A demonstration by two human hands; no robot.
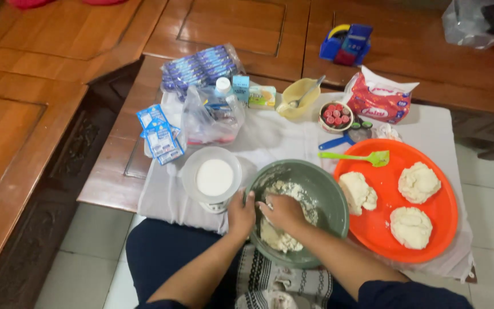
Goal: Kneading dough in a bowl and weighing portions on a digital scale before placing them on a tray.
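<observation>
Green bowl (327, 191) has white dough (278, 234) inside. Left hand (241, 214) grips the bowl's rim. Right hand (284, 212) presses curled fingers into the dough. Orange tray (447, 212) sits beside it.

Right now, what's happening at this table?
A seated person works pale dough in a grey-green bowl. The right hand presses into the dough inside the bowl; the left hand grips the bowl's near rim. Three dough lumps sit apart on an orange tray, with a green spatula across its far edge. A container of white powder stands left of the bowl.
</observation>
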